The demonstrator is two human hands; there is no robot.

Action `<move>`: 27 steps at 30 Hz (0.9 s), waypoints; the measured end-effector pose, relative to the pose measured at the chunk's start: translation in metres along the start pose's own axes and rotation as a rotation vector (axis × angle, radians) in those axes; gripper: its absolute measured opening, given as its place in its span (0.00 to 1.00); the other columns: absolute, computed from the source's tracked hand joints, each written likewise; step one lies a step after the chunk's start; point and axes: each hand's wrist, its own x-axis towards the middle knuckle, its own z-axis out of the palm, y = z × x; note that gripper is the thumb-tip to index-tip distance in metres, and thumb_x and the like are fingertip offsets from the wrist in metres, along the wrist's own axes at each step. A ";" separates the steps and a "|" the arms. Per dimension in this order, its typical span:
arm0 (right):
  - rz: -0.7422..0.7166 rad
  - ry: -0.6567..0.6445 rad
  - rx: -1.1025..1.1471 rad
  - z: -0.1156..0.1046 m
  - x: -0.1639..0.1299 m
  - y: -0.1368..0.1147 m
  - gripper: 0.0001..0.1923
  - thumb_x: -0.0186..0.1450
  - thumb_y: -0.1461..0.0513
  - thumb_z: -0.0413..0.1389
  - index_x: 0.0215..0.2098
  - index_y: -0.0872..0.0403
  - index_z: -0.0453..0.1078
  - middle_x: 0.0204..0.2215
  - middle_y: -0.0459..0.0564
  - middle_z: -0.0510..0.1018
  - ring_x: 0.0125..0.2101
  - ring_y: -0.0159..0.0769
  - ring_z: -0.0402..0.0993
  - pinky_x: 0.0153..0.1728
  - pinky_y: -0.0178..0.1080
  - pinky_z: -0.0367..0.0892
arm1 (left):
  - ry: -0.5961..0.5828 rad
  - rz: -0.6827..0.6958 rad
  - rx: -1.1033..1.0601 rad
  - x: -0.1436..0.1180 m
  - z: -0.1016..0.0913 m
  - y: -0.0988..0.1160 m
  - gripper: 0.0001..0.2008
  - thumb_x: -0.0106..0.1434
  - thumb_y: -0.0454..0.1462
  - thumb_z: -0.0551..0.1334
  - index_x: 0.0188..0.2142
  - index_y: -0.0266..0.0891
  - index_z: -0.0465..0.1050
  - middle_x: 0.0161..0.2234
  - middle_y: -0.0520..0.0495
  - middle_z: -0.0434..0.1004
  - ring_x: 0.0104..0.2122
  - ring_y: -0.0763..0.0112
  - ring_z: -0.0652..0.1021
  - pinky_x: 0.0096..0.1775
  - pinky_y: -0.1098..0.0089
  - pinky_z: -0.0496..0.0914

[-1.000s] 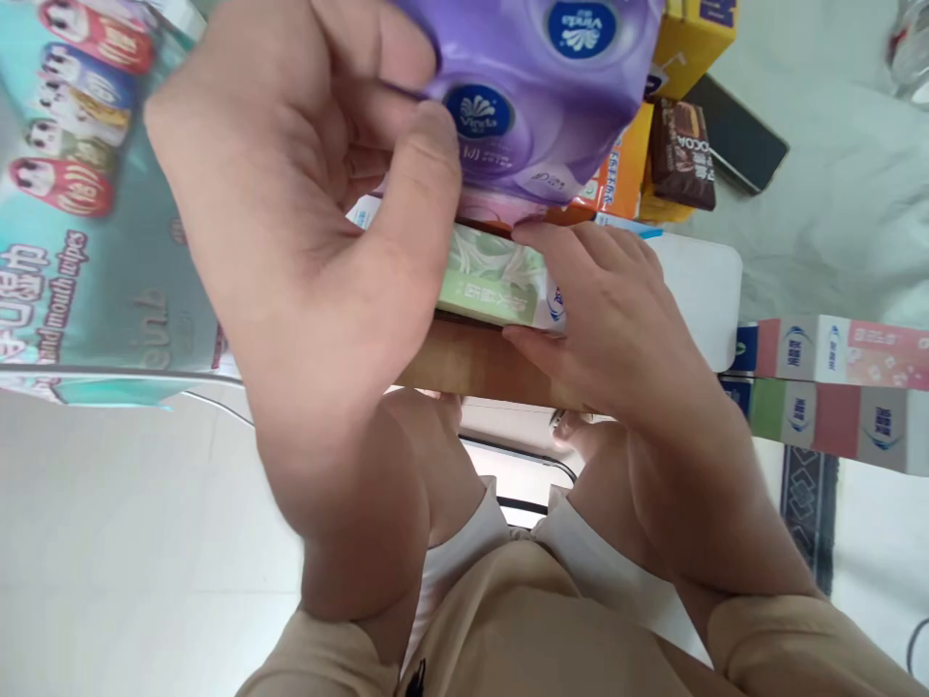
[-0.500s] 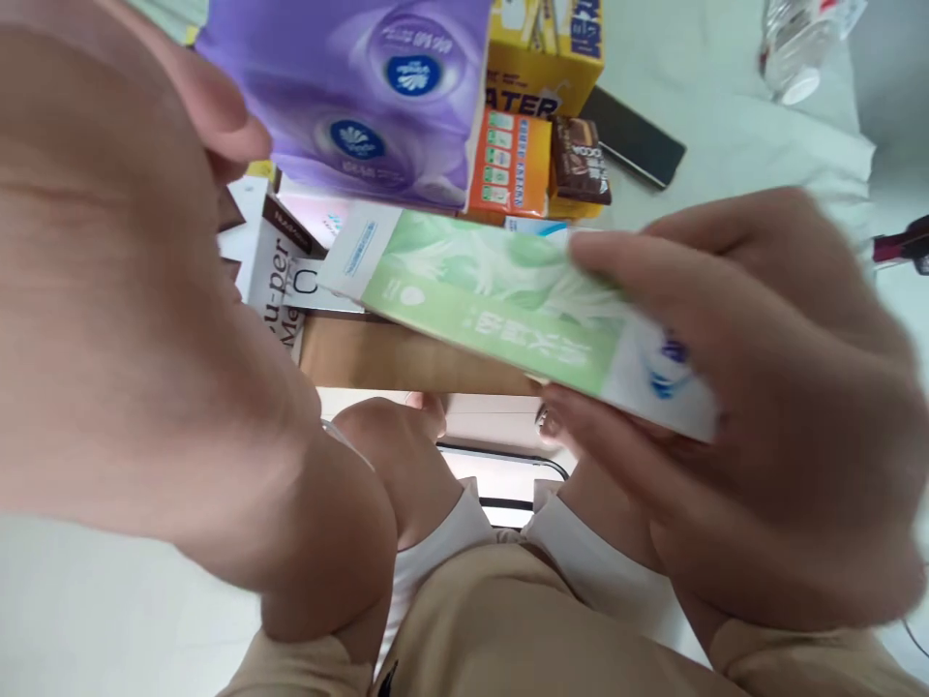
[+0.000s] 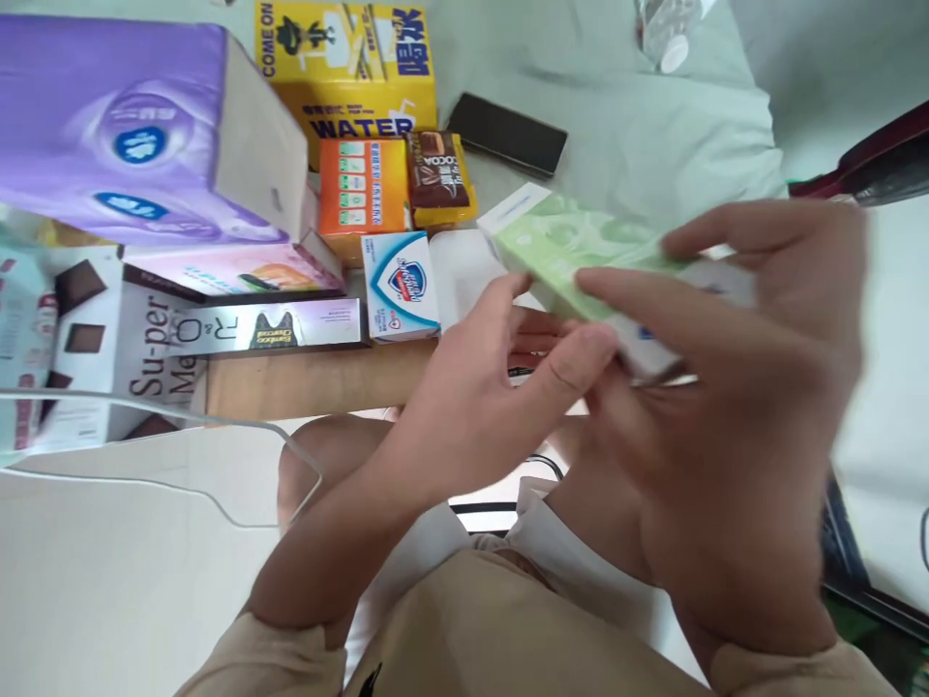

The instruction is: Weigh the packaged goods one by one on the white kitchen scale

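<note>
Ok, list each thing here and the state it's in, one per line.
green box: lifted, tilted, gripped in the right hand
left hand: fingertips on the green box's near end
purple tissue pack: resting on other boxes
soap box: closed, lying flat
phone: screen dark
yellow water box: closed

My wooden table is packed — chocolate box, toothpaste box, soap box, orange box — the phone sits on the pale cloth.
</note>
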 end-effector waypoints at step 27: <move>-0.081 -0.097 0.052 0.102 -0.031 -0.011 0.19 0.74 0.68 0.51 0.62 0.56 0.70 0.60 0.61 0.74 0.62 0.46 0.66 0.61 0.52 0.67 | 0.312 -0.045 0.285 0.025 -0.012 -0.025 0.27 0.71 0.54 0.62 0.64 0.49 0.67 0.69 0.48 0.69 0.74 0.53 0.63 0.77 0.51 0.57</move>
